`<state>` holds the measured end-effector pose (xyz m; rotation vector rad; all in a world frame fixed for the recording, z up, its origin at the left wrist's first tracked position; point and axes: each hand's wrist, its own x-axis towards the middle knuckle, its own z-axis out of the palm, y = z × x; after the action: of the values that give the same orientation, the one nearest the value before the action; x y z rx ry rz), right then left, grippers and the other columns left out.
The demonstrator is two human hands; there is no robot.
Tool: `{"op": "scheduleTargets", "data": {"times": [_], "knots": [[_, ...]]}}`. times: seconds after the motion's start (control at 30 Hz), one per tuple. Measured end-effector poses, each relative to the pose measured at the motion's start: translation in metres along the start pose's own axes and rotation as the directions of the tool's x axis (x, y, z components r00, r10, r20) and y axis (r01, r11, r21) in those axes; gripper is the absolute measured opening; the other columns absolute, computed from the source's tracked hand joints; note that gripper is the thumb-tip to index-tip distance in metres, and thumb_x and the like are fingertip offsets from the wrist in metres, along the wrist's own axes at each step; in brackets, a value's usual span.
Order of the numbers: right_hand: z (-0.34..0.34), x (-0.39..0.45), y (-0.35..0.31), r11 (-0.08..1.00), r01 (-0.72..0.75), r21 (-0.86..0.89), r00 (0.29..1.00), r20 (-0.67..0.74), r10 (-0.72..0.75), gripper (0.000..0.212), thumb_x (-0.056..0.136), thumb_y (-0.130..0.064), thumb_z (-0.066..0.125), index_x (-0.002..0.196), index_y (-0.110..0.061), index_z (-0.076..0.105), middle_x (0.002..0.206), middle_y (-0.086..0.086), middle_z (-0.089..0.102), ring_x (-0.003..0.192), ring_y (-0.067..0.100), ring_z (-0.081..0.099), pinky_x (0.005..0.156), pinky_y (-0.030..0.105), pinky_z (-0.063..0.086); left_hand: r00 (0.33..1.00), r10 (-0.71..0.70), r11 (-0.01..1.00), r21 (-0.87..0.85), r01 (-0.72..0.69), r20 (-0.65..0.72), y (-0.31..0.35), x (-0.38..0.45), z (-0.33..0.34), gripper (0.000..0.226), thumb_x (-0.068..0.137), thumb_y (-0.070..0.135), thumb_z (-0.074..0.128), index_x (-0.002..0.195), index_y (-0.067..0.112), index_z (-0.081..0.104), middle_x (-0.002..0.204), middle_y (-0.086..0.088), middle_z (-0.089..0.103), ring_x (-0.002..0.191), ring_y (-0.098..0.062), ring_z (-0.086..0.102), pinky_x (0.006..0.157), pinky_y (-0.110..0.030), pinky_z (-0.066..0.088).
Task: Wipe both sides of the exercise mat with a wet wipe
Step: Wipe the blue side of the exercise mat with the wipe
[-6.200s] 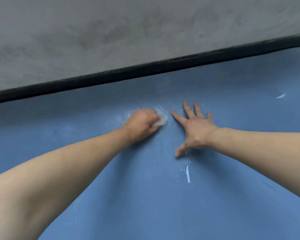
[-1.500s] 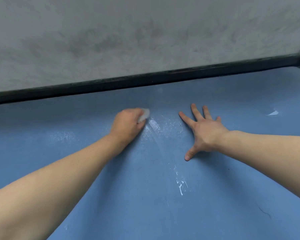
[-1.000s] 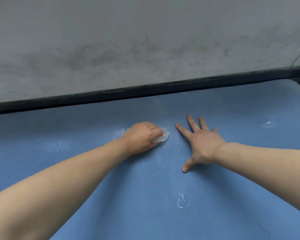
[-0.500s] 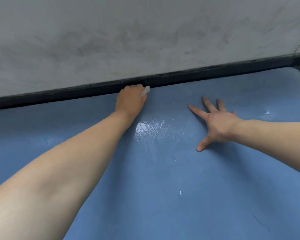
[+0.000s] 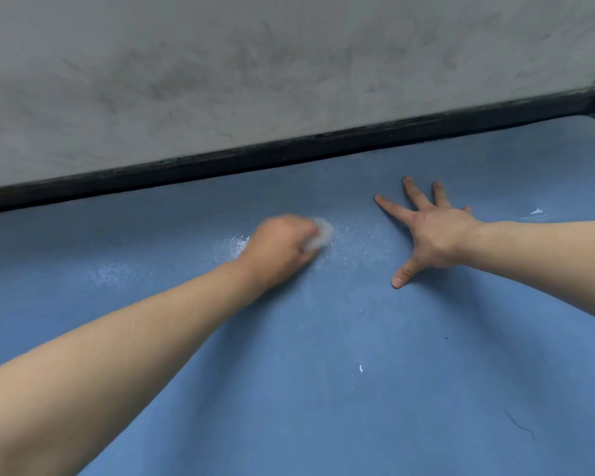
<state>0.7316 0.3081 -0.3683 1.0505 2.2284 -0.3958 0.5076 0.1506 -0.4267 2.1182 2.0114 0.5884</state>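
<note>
Left hand [image 5: 282, 249] fingers grip a blurred, seemingly balled wet wipe [image 5: 320, 235] on the mat [image 5: 323, 389]; right hand [image 5: 433, 235] splayed flat.

The flat blue rubber exercise mat [image 5: 323, 389] lies open in front of the person, its near half bare apart from small white flecks [image 5: 360, 368] and a thin dark thread [image 5: 519, 426], so a hand could sweep there freely. Farther out, the left hand [image 5: 282, 250] clutching a crumpled white wet wipe [image 5: 322, 233] and the spread right hand [image 5: 433, 235] pressed flat leave a narrow lane between them. Beyond, a black strip [image 5: 289, 154] and a grey concrete wall [image 5: 255, 63] bound the mat's far edge.
</note>
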Motion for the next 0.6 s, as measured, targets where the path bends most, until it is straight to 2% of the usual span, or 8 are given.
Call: {"op": "scheduleTargets", "data": {"times": [0.1,0.17,0.23,0.27,0.33,0.43,0.5,0.6], "knots": [[0.0,0.0,0.0,1.0,-0.004,0.001,1.0,0.003,0.004,0.162,0.037,-0.085,0.087,0.15,-0.065,-0.027,0.168,-0.009,-0.036,0.158,0.042,-0.021,0.115,0.08,0.023,0.943,0.264,0.964,-0.016,-0.267,0.204,0.002,-0.016,-0.005,0.021,0.093,0.032,0.057,0.079,0.017,0.052,0.07,-0.005,0.054,0.064,-0.028,0.049,0.056,-0.03,0.03],[0.0,0.0,0.0,1.0,-0.002,0.0,1.0,0.005,0.002,0.162,0.036,-0.085,0.087,0.149,-0.065,-0.027,0.168,-0.009,-0.035,0.158,0.042,-0.022,0.115,0.08,0.023,1.0,0.016,0.993,0.115,-0.016,0.004,-0.021,-0.005,-0.02,0.023,0.092,0.038,0.051,0.078,0.019,0.052,0.068,-0.006,0.057,0.063,-0.032,0.055,0.053,-0.033,0.039],[0.001,0.001,0.001,1.0,-0.001,0.001,1.0,0.001,0.001,0.162,0.036,-0.085,0.087,0.149,-0.065,-0.027,0.168,-0.009,-0.035,0.157,0.042,-0.022,0.115,0.08,0.023,0.956,-0.246,0.961,0.09,0.262,-0.158,-0.023,-0.009,-0.02,0.026,0.088,0.036,0.048,0.073,0.016,0.055,0.066,-0.007,0.059,0.063,-0.035,0.059,0.053,-0.036,0.042],[0.001,0.001,0.001,1.0,-0.002,0.002,1.0,0.002,0.002,0.162,0.036,-0.085,0.088,0.15,-0.065,-0.026,0.168,-0.009,-0.035,0.157,0.043,-0.022,0.115,0.08,0.023,0.956,-0.239,0.967,0.047,0.25,-0.17,-0.01,-0.017,-0.011,0.026,0.088,0.034,0.051,0.071,0.014,0.055,0.065,-0.007,0.058,0.062,-0.034,0.057,0.054,-0.035,0.041],[0.001,0.0,0.001,1.0,0.001,-0.001,1.0,-0.001,-0.001,0.162,0.036,-0.085,0.087,0.15,-0.065,-0.026,0.168,-0.009,-0.035,0.157,0.043,-0.022,0.114,0.08,0.023,1.0,0.014,0.998,-0.058,-0.015,-0.009,0.035,-0.035,0.007,0.026,0.092,0.032,0.056,0.074,0.013,0.057,0.067,-0.008,0.056,0.061,-0.031,0.053,0.055,-0.033,0.038],[-0.001,-0.001,0.0,1.0,-0.004,-0.008,1.0,0.001,0.004,0.162,0.036,-0.085,0.087,0.15,-0.065,-0.026,0.168,-0.009,-0.035,0.157,0.043,-0.021,0.114,0.081,0.023,0.915,0.358,0.933,-0.025,-0.36,0.188,0.047,-0.053,0.009,0.013,0.094,0.022,0.065,0.087,0.012,0.062,0.071,-0.006,0.053,0.065,-0.029,0.047,0.06,-0.034,0.037],[-0.001,-0.001,0.0,1.0,-0.002,-0.012,1.0,0.004,0.003,0.161,0.037,-0.086,0.087,0.15,-0.064,-0.026,0.168,-0.009,-0.035,0.157,0.043,-0.021,0.114,0.081,0.022,0.995,0.1,0.993,0.064,-0.102,0.028,0.018,-0.047,-0.003,0.018,0.092,0.022,0.066,0.078,0.013,0.059,0.066,-0.006,0.05,0.061,-0.031,0.047,0.057,-0.033,0.037],[0.0,0.0,0.001,1.0,0.001,-0.007,1.0,0.004,-0.001,0.161,0.037,-0.087,0.086,0.15,-0.065,-0.026,0.168,-0.009,-0.036,0.157,0.043,-0.021,0.114,0.082,0.022,0.937,-0.302,0.953,-0.024,0.303,-0.175,0.008,-0.057,-0.008,0.02,0.089,0.023,0.06,0.073,0.012,0.058,0.067,-0.006,0.054,0.064,-0.033,0.052,0.057,-0.033,0.037]]}}
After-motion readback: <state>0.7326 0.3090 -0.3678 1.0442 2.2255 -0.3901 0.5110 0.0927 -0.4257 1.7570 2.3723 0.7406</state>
